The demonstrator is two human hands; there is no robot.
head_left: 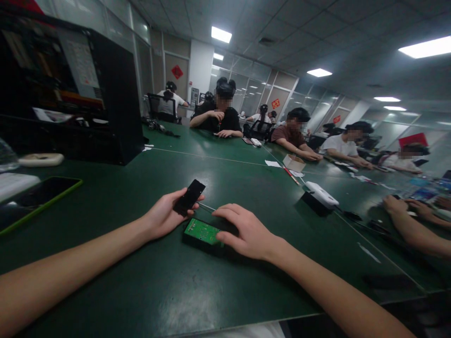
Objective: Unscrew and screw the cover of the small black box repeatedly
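Observation:
My left hand (165, 215) is closed around a small flat black part (189, 196), holding it tilted just above the green table (148, 281). My right hand (246, 231) lies fingers-down over the right end of a black case that holds a green circuit board (201, 231). The board faces up and rests on the table between my hands. A thin metal rod (207, 207) lies on the table just behind the board.
A phone in a green case (38, 197) lies at the left, beside a black cabinet (70, 89). A white-and-black device (320, 195) sits to the right. Another person's hands (412, 209) work at the far right. Several people sit along the far side.

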